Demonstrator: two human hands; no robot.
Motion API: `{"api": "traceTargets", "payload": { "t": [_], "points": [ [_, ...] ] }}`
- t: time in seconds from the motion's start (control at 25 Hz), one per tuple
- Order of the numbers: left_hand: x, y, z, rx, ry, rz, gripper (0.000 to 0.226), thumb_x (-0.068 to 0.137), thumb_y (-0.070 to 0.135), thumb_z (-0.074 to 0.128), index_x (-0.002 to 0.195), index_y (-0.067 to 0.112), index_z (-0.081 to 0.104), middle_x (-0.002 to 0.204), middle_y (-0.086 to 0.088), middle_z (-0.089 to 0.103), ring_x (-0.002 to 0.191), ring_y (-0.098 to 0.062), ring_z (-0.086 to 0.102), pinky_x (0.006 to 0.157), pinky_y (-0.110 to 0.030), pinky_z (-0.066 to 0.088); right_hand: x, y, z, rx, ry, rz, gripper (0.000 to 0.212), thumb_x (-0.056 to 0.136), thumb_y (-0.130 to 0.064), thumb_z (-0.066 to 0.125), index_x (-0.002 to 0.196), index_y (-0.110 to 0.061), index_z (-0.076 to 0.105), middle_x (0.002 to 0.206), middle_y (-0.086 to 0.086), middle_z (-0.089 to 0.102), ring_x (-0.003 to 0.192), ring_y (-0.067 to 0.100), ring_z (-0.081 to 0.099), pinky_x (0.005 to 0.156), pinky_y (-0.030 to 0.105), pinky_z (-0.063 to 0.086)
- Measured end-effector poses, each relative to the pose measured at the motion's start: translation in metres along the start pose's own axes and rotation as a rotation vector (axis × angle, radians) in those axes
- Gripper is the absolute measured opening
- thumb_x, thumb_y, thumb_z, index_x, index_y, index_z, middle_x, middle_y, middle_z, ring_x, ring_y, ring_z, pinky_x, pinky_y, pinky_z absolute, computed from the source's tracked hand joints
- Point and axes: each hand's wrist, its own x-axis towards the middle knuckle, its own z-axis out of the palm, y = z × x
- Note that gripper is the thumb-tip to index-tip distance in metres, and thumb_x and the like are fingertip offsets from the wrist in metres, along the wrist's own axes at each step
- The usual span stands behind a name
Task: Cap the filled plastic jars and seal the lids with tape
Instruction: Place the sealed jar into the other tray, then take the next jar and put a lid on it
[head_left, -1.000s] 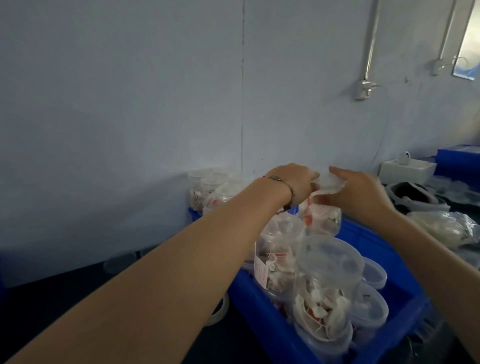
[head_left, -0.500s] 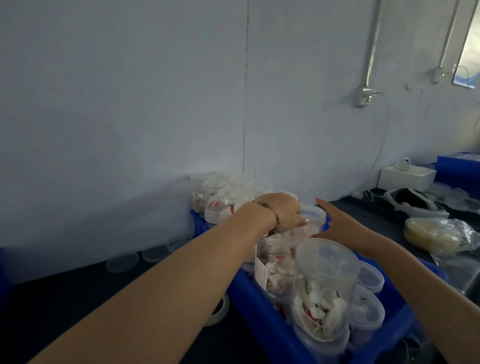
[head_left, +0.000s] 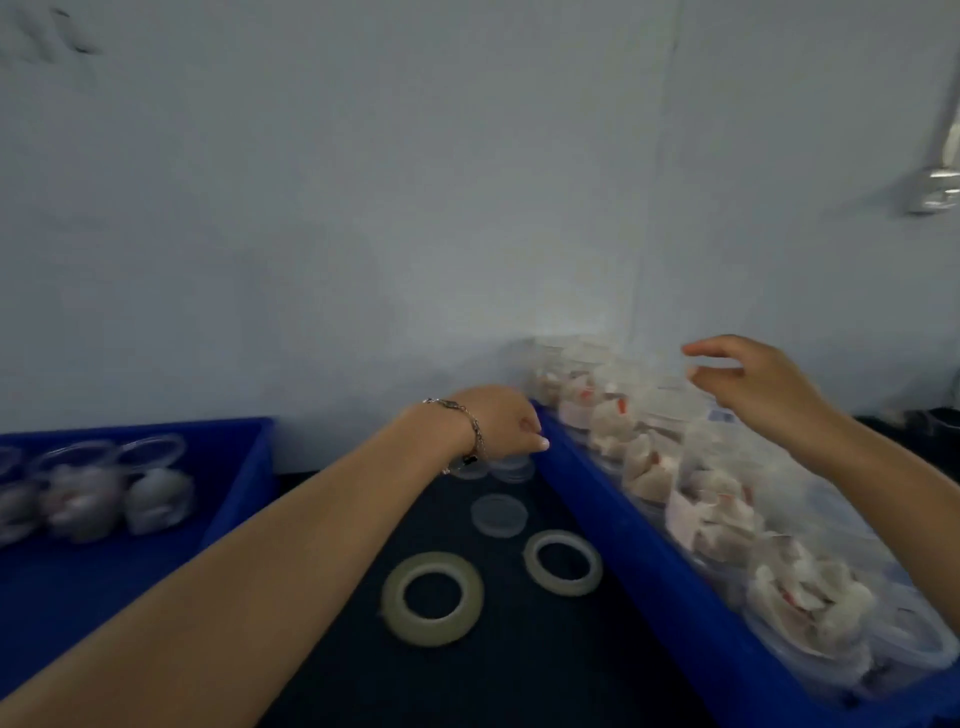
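My left hand (head_left: 501, 421), a bracelet on its wrist, reaches down beside the corner of the right blue bin (head_left: 649, 566), just over small clear lids (head_left: 511, 467) on the dark table. Its fingers curl downward and I see nothing held. Another clear lid (head_left: 498, 514) lies nearer me. Two rolls of clear tape (head_left: 432, 597) (head_left: 562, 561) lie flat on the table below my left forearm. My right hand (head_left: 753, 387) hovers with spread fingers above the filled plastic jars (head_left: 675, 483) packed in the right bin, holding nothing. The picture is motion-blurred.
A second blue bin (head_left: 234, 467) stands at the left with several filled jars (head_left: 104, 493) lying in it. A pale wall runs close behind the table. A metal pipe fitting (head_left: 935, 192) is on the wall at upper right.
The view has swung left, bringing the left bin, lids and tape rolls into sight. My left hand left the jars and dropped toward the lids. My right hand lifted off the jars.
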Motion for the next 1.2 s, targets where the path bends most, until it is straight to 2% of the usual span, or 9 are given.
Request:
{"api": "traceTargets", "payload": {
  "t": [0.12, 0.24, 0.4, 0.52, 0.6, 0.76, 1.0, 1.12, 1.2],
  "points": [
    [-0.062, -0.062, 0.013, -0.072, 0.006, -0.184, 0.039, 0.096, 0.04, 0.048, 0.126, 0.018, 0.059, 0.135, -0.002, 0.053, 0.122, -0.021, 0.049, 0.102, -0.032, 0.036, -0.011, -0.059, 0.06, 0.03, -0.173, -0.144, 0.018, 0.09, -0.028, 0.059, 0.108, -0.028, 0.063, 0.107, -0.007, 0.063, 0.097, 0.014, 0.06, 0.086, 0.033, 0.045],
    [-0.13, -0.12, 0.031, -0.102, -0.005, -0.338, 0.029, 0.095, 0.039, 0.049, 0.112, 0.02, 0.063, 0.128, -0.007, 0.059, 0.108, -0.019, 0.055, 0.1, -0.034, 0.041, -0.019, -0.108, 0.125, 0.048, -0.344, -0.251, 0.023, 0.093, -0.027, 0.058, 0.113, -0.018, 0.064, 0.116, 0.001, 0.063, 0.107, 0.017, 0.058, 0.097, 0.037, 0.044],
    [-0.228, -0.192, 0.063, -0.215, 0.022, -0.586, 0.04, 0.095, 0.039, 0.051, 0.128, 0.018, 0.057, 0.131, -0.001, 0.056, 0.116, -0.018, 0.053, 0.099, -0.03, 0.041, -0.046, -0.163, 0.212, 0.042, -0.506, -0.319, 0.03, 0.095, -0.032, 0.054, 0.115, -0.012, 0.065, 0.118, 0.003, 0.065, 0.106, 0.016, 0.058, 0.086, 0.021, 0.038],
    [-0.285, -0.237, 0.096, -0.238, -0.098, -0.749, 0.044, 0.095, 0.04, 0.051, 0.132, 0.017, 0.053, 0.136, -0.001, 0.052, 0.12, -0.019, 0.051, 0.102, -0.032, 0.041, -0.077, -0.188, 0.276, 0.025, -0.672, -0.4, 0.031, 0.095, -0.036, 0.054, 0.113, -0.015, 0.066, 0.113, 0.0, 0.066, 0.105, 0.012, 0.061, 0.079, 0.014, 0.037],
    [-0.307, -0.259, 0.112, -0.236, -0.194, -0.818, 0.046, 0.095, 0.041, 0.051, 0.134, 0.016, 0.05, 0.138, -0.002, 0.049, 0.121, -0.019, 0.049, 0.102, -0.031, 0.04, -0.097, -0.199, 0.316, -0.027, -0.778, -0.446, 0.034, 0.094, -0.04, 0.055, 0.12, -0.019, 0.062, 0.121, -0.002, 0.059, 0.107, 0.01, 0.057, 0.085, 0.015, 0.038],
    [-0.308, -0.287, 0.125, -0.277, -0.232, -0.877, 0.053, 0.094, 0.041, 0.051, 0.138, 0.014, 0.043, 0.142, -0.005, 0.043, 0.126, -0.022, 0.045, 0.104, -0.033, 0.039, -0.108, -0.223, 0.383, -0.037, -0.805, -0.394, 0.045, 0.095, -0.037, 0.052, 0.136, -0.02, 0.044, 0.139, -0.002, 0.042, 0.117, 0.012, 0.049, 0.094, 0.022, 0.039],
    [-0.266, -0.325, 0.119, -0.293, -0.172, -0.921, 0.06, 0.093, 0.041, 0.054, 0.141, 0.011, 0.034, 0.144, -0.011, 0.035, 0.127, -0.026, 0.042, 0.101, -0.034, 0.038, -0.089, -0.253, 0.457, -0.068, -0.901, -0.374, 0.055, 0.095, -0.033, 0.053, 0.143, -0.017, 0.033, 0.143, 0.004, 0.04, 0.126, 0.019, 0.043, 0.1, 0.028, 0.039],
    [-0.24, -0.348, 0.118, -0.359, -0.056, -0.981, 0.051, 0.092, 0.032, 0.057, 0.131, 0.006, 0.04, 0.125, -0.012, 0.049, 0.11, -0.025, 0.052, 0.088, -0.031, 0.044, -0.066, -0.265, 0.491, -0.068, -0.932, -0.315, 0.037, 0.093, -0.023, 0.053, 0.127, -0.011, 0.045, 0.123, 0.01, 0.053, 0.101, 0.019, 0.054, 0.089, 0.032, 0.045],
    [-0.218, -0.361, 0.118, -0.449, 0.075, -0.966, 0.041, 0.094, 0.021, 0.054, 0.13, 0.006, 0.041, 0.121, -0.015, 0.053, 0.112, -0.025, 0.052, 0.092, -0.03, 0.043, -0.049, -0.273, 0.514, -0.019, -0.938, -0.202, 0.031, 0.091, -0.021, 0.053, 0.118, -0.007, 0.047, 0.111, 0.013, 0.057, 0.082, 0.017, 0.052, 0.076, 0.035, 0.049]
  ]
}}
